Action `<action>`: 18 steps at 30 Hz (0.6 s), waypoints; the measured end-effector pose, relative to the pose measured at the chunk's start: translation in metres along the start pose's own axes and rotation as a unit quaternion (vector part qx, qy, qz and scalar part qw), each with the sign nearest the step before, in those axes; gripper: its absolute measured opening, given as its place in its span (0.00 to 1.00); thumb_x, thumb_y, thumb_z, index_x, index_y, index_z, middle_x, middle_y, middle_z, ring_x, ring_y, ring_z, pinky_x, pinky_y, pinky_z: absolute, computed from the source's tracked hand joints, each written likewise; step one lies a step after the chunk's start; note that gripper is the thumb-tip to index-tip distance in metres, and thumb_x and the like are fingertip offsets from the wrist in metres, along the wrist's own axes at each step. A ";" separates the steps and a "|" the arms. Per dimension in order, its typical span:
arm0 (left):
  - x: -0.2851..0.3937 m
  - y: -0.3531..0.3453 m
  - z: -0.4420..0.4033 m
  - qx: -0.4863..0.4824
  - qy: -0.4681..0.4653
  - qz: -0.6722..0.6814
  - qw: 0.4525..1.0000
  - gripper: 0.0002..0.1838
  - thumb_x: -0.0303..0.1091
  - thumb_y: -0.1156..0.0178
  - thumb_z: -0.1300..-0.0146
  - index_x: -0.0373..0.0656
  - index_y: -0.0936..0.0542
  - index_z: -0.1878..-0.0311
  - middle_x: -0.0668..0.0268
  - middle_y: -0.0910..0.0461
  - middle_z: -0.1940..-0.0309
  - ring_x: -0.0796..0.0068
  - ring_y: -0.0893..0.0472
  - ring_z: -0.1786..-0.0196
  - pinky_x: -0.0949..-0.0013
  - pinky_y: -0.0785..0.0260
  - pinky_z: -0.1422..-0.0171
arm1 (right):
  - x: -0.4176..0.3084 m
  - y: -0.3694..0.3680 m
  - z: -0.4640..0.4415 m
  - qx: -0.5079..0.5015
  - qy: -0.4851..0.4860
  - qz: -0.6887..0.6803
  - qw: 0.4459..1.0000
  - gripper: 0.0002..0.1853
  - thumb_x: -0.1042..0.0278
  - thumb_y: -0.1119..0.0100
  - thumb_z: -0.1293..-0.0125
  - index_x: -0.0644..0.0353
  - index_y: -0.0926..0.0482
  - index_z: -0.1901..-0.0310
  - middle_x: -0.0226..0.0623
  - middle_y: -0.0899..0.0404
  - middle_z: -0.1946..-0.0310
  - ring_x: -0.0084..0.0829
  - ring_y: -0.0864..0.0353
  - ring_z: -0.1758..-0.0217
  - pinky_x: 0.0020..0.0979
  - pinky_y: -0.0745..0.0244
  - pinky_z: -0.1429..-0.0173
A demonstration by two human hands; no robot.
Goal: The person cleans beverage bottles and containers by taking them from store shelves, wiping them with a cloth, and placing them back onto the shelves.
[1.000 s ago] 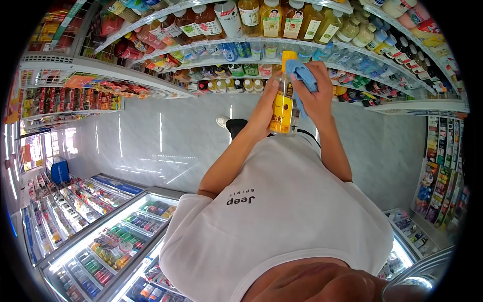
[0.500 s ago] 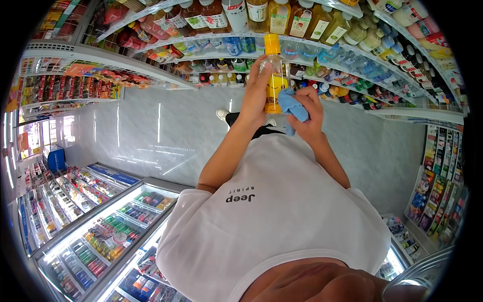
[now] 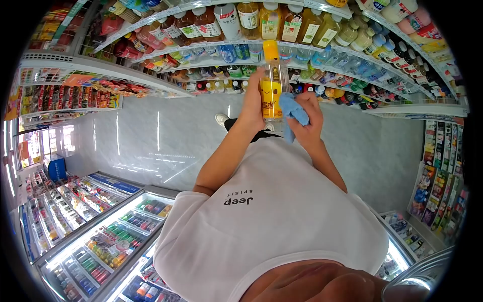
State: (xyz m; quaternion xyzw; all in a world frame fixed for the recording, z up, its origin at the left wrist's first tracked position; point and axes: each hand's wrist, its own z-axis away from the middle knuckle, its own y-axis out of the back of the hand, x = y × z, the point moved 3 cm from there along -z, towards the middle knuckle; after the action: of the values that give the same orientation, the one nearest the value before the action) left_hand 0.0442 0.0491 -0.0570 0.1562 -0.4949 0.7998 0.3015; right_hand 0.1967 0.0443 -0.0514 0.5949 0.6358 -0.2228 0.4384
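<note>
left arm [image 3: 221,162] and right arm [image 3: 328,163] reaching forward, left hand [image 3: 253,100] gripping, fingers pointing forward, right hand [image 3: 309,118] near it, fingers curled

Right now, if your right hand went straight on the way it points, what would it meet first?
Probably the yellow-capped bottle in my left hand, with the blue cloth in my right hand leading; depth is unclear.

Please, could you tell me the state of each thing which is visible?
Bottle: closed by yellow cap, gripped
Blue cloth: bunched, beside bottle
Left hand: closed around bottle
Right hand: closed on cloth
Shelves: stocked with drinks
Display fridge: lit, stocked
</note>
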 end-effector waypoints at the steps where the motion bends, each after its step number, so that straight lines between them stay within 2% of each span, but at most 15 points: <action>1: 0.004 -0.004 0.002 -0.017 -0.012 0.009 1.000 0.29 0.58 0.55 0.27 0.40 0.24 0.44 0.58 0.16 0.57 0.63 0.15 0.55 0.61 0.20 0.49 | -0.005 -0.001 -0.003 -0.006 0.020 -0.001 1.000 0.20 0.73 0.29 0.55 0.66 0.16 0.56 0.37 0.27 0.62 0.33 0.25 0.62 0.31 0.29 0.57; 3: 0.005 -0.003 0.001 -0.040 -0.028 0.022 0.999 0.32 0.60 0.58 0.27 0.39 0.25 0.41 0.57 0.16 0.55 0.62 0.15 0.53 0.60 0.20 0.48 | -0.008 -0.002 -0.008 -0.028 0.050 0.006 0.998 0.20 0.73 0.28 0.56 0.64 0.15 0.57 0.36 0.27 0.63 0.33 0.25 0.63 0.31 0.29 0.59; 7: 0.005 0.003 0.000 -0.066 -0.010 0.053 0.996 0.34 0.61 0.56 0.27 0.38 0.27 0.37 0.57 0.18 0.49 0.64 0.17 0.49 0.59 0.21 0.45 | -0.026 -0.008 -0.016 -0.062 0.129 0.027 0.989 0.21 0.71 0.26 0.58 0.61 0.14 0.58 0.35 0.28 0.65 0.32 0.26 0.65 0.32 0.29 0.61; 10: 0.004 0.005 0.004 -0.072 -0.028 0.018 0.997 0.35 0.62 0.54 0.27 0.38 0.27 0.36 0.57 0.19 0.46 0.65 0.18 0.46 0.58 0.22 0.43 | -0.018 -0.012 -0.012 -0.087 0.162 0.021 0.983 0.23 0.62 0.25 0.54 0.65 0.16 0.56 0.38 0.29 0.61 0.35 0.28 0.63 0.33 0.29 0.58; 12: 0.004 0.001 0.011 -0.059 -0.072 -0.031 0.995 0.36 0.63 0.52 0.28 0.38 0.28 0.35 0.58 0.20 0.45 0.65 0.19 0.46 0.58 0.22 0.42 | -0.017 -0.011 -0.015 -0.070 0.164 0.018 0.984 0.23 0.64 0.25 0.55 0.65 0.17 0.56 0.39 0.28 0.61 0.35 0.27 0.62 0.33 0.29 0.57; 15: -0.003 0.002 0.012 -0.095 -0.080 0.017 0.992 0.25 0.52 0.43 0.28 0.43 0.27 0.39 0.63 0.19 0.49 0.66 0.17 0.51 0.62 0.20 0.47 | -0.008 -0.009 -0.022 -0.024 0.141 0.013 0.990 0.22 0.67 0.27 0.54 0.66 0.18 0.55 0.41 0.27 0.61 0.36 0.27 0.62 0.34 0.28 0.57; 16: -0.006 0.008 0.011 -0.073 -0.059 -0.006 0.996 0.25 0.52 0.43 0.28 0.44 0.27 0.38 0.63 0.19 0.49 0.67 0.18 0.51 0.63 0.21 0.47 | -0.005 -0.008 -0.025 -0.006 0.127 0.012 0.992 0.21 0.69 0.27 0.53 0.67 0.18 0.55 0.41 0.27 0.61 0.36 0.26 0.62 0.34 0.28 0.57; 17: -0.010 0.016 0.011 -0.049 -0.036 -0.030 0.998 0.25 0.53 0.43 0.28 0.45 0.27 0.38 0.64 0.20 0.49 0.68 0.18 0.50 0.63 0.21 0.47 | -0.006 -0.005 -0.030 0.013 0.116 0.021 0.993 0.18 0.75 0.30 0.50 0.68 0.19 0.56 0.41 0.25 0.61 0.36 0.26 0.61 0.32 0.28 0.55; 18: -0.010 0.018 0.015 -0.024 -0.012 -0.055 0.998 0.25 0.53 0.43 0.28 0.46 0.27 0.38 0.64 0.20 0.49 0.69 0.18 0.50 0.63 0.21 0.47 | -0.005 -0.004 -0.035 0.035 0.092 0.019 0.995 0.18 0.73 0.29 0.50 0.68 0.19 0.56 0.41 0.26 0.61 0.35 0.25 0.61 0.32 0.28 0.55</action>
State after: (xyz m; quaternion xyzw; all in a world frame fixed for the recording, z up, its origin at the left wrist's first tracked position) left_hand 0.0396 0.0262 -0.0681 0.1856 -0.5087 0.7676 0.3429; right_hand 0.1818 0.0695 -0.0305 0.6397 0.6541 -0.1810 0.3609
